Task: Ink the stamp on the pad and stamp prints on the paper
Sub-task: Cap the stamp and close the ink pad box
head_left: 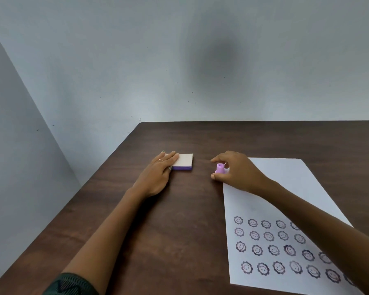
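A small purple stamp (219,168) stands upright on the dark wooden table (179,220), just off the top left corner of the white paper (285,188). My right hand (235,171) curls around the stamp, thumb and fingers close on either side; contact is unclear. The closed ink pad (184,161), cream lid over a purple base, lies to the left. My left hand (158,174) rests flat on the pad's left part, fingers extended. The lower half of the paper carries several rows of flower-shaped smiley prints (273,250).
The table's left edge runs diagonally from the far corner toward me, its far edge meets a pale grey wall (179,60). My right forearm crosses over the paper's right side.
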